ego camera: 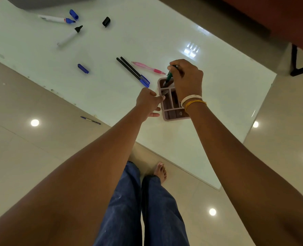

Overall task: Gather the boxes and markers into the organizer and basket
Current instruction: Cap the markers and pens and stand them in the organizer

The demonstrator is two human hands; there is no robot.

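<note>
The right hand (186,77), clamped on a green pen (169,77), is lowering it, tip pointing seven o'clock, into the organizer (166,110); the left hand (149,102) is gripping its rim.

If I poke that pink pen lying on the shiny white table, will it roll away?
Probably. The slim, round pink pen lies flat on the glossy white table, so a sideways poke would likely roll or slide it. It looks light and stiff. Whether a clip would stop it, I cannot tell.
</note>
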